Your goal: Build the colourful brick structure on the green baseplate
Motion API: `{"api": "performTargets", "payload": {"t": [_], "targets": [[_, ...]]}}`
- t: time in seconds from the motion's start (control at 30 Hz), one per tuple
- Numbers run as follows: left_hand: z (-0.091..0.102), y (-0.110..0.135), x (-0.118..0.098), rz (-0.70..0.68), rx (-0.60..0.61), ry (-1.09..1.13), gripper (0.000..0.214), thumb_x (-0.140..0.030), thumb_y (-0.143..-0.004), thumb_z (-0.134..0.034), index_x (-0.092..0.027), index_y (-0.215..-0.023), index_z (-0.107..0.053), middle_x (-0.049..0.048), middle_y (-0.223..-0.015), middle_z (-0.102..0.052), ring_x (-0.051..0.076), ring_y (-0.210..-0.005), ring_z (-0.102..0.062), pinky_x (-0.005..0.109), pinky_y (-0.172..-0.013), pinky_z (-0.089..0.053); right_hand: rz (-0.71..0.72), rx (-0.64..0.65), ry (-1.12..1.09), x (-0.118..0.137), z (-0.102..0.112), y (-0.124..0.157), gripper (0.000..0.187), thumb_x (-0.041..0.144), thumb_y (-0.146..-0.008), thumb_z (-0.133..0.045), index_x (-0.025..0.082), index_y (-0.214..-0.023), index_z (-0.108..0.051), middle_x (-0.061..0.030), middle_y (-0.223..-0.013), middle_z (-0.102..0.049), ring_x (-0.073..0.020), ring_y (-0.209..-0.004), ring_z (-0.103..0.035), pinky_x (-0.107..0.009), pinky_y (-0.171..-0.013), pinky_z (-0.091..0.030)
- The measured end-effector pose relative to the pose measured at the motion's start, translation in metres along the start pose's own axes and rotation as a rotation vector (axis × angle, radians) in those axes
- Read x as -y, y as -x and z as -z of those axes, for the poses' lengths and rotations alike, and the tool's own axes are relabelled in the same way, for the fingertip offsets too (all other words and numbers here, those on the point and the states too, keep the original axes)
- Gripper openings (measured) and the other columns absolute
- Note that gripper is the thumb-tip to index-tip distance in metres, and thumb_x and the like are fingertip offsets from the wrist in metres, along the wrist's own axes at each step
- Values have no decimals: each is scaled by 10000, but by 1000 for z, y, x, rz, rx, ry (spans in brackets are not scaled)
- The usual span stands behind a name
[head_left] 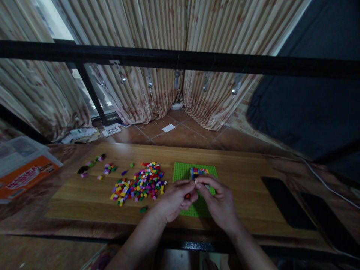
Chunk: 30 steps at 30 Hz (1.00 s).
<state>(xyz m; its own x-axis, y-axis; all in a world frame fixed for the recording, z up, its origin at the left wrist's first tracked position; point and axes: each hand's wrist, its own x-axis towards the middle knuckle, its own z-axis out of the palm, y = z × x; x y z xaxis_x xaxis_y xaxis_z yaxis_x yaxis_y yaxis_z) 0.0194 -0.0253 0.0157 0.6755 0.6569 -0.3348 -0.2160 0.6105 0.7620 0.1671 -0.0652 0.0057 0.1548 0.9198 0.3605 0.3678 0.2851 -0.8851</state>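
The left hand (174, 200) and right hand (218, 204) largely hide a small orange plastic brick (187, 195), its shape unclear.

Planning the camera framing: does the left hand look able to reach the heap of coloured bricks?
Probably yes: the left hand sits beside the heap of coloured bricks, nothing between them.

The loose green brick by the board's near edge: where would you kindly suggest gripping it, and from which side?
Pinch the loose green brick by its long sides from above, probably: it lies flat and alone on the wooden board, apart from the pile of coloured bricks.
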Motion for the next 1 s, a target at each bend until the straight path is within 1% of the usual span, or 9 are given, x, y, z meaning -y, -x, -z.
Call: {"api": "performTargets", "payload": {"t": [0.1,0.17,0.27,0.37,0.53,0.63,0.73,0.83,1.0], "targets": [[-1,1,-2,14,-21,-57,340,-426,-740,-696,-121,-878,-635,-46,-567,-449,14,-415,-215,200,-428,-86,-77,-101,41,-14,18,-4,109,308,-851,-630,253,-889,-716,-25,-913,-691,-181,-875,-635,-317,-793,-484],[0,1,-4,0,-91,-90,356,-428,-711,-718,-114,-865,-650,-41,-577,-463,15,-424,-233,205,-435,-91,-118,-141,88,-22,31,-7,131,323,-841,-631,234,-865,-724,-39,-889,-691,-191,-843,-638,-325,-766,-491],[3,-1,-5,-51,-237,-145,335,-418,-668,-742,-120,-790,-654,-36,-576,-475,29,-453,-295,208,-449,-118,-111,-99,215,-25,42,-8,163,317,-849,-602,217,-864,-730,-50,-882,-689,-199,-832,-643,-330,-753,-493],[4,-3,-5,-74,-324,-186,308,-413,-666,-733,-129,-763,-665,-44,-556,-464,39,-467,-312,211,-465,-145,-60,-17,299,-21,40,-7,165,284,-856,-575,212,-855,-723,-48,-882,-688,-191,-825,-649,-322,-764,-495],[4,-4,-4,-80,-323,-203,277,-397,-678,-719,-138,-763,-669,-46,-554,-465,42,-469,-310,212,-473,-161,-23,33,337,-17,29,-7,137,255,-845,-567,214,-867,-697,-43,-879,-697,-187,-808,-657,-309,-747,-500],[5,-4,-4,-82,-314,-206,279,-400,-678,-716,-138,-760,-670,-47,-549,-462,44,-468,-312,214,-467,-157,-8,55,378,-18,28,-8,131,255,-844,-565,214,-848,-690,-36,-849,-694,-181,-770,-656,-298,-711,-499],[7,-4,-4,-103,-313,-210,282,-405,-676,-718,-138,-757,-671,-37,-571,-481,51,-492,-344,212,-469,-171,22,71,390,-19,29,-9,130,258,-845,-567,219,-806,-685,-25,-828,-685,-177,-778,-650,-292,-721,-491],[9,-4,-4,-106,-307,-231,284,-409,-677,-718,-137,-740,-667,-33,-575,-481,57,-510,-356,210,-475,-190,27,62,392,-20,27,-10,127,271,-842,-580,220,-782,-680,-16,-803,-674,-165,-739,-628,-283,-697,-478],[8,-3,-5,-100,-315,-256,259,-391,-694,-704,-137,-725,-664,-35,-571,-468,60,-516,-353,210,-484,-209,-39,10,372,-23,24,-11,145,334,-824,-609,214,-767,-669,-13,-759,-654,-161,-680,-593,-283,-643,-461]]}}
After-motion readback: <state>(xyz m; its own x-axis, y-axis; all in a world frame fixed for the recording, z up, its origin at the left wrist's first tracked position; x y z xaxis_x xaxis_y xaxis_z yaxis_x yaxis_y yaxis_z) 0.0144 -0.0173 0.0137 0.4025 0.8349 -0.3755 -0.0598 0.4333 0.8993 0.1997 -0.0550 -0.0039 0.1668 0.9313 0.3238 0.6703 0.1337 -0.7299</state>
